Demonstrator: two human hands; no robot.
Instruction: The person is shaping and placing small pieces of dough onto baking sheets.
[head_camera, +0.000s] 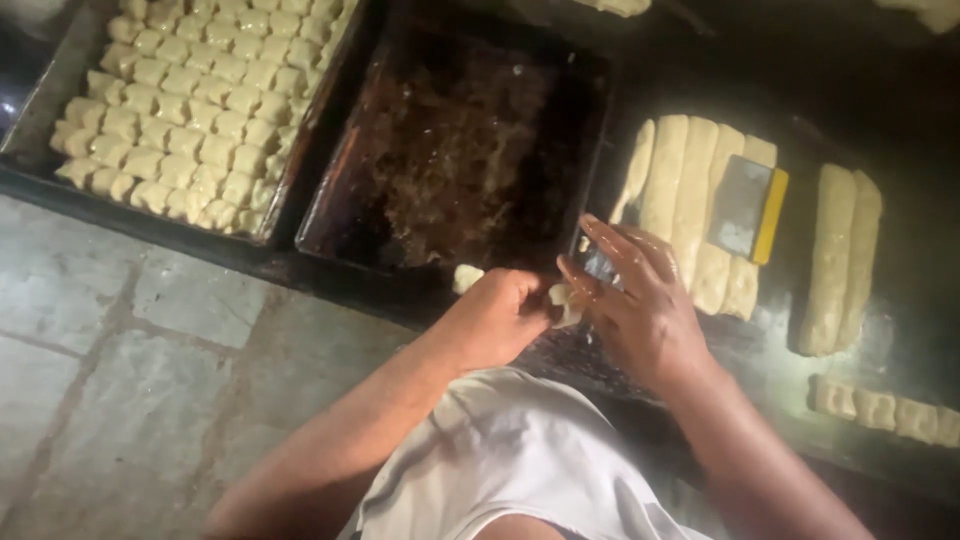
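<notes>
My left hand (505, 315) is closed around a small pale dough piece (466, 277) that sticks out above the fist. My right hand (640, 300) meets it from the right, fingers curled on another small dough lump (566, 302) between the two hands. Both hover at the near edge of a dark greased baking tray (350, 200) with nothing laid in it. Long dough logs (690, 200) lie just beyond my right hand on the dark work surface.
A tray (30, 130) at the far left is packed with rows of small dough pieces (190, 110). A metal scraper with a yellow handle (748, 208) rests on the logs. More logs (840, 260) and cut pieces (885, 410) lie right. Stone floor (120, 380) is lower left.
</notes>
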